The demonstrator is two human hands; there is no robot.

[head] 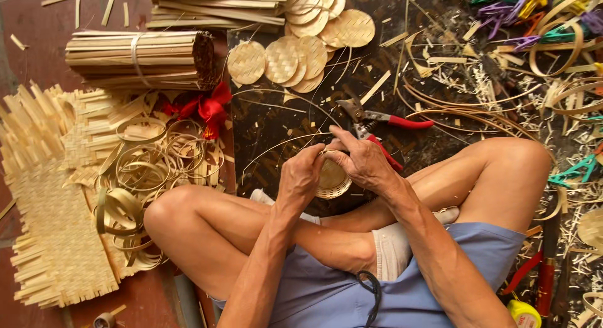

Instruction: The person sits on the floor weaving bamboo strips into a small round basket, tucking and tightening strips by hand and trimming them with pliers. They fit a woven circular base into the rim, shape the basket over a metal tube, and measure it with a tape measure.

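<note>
Gripping from both sides, the person's hands meet over a small round woven bamboo basket (331,179) held just above the crossed legs. The left hand (301,175) is curled closed against the basket's left rim, fingers folded over the edge. The right hand (359,160) clasps the top and right rim, its fingers bent down onto the weave and pinching a thin bamboo strand (276,146) that arcs away to the left over the dark mat (264,118). The basket sits between the two palms, its pale inside and its lower rim showing beneath the knuckles.

Just beyond the right hand lie red-handled pruning shears (377,122), one handle passing close under that hand's fingers; whether it touches them cannot be told. Farther up the mat is a cluster of round woven discs (282,59). To the left rest coiled bamboo hoops (157,155), a flat woven bamboo sheet (47,221), a tied bundle of bamboo slats (135,59) and a red ribbon bow (207,108). Loose shavings and colourful clips (521,14) litter the right side.
</note>
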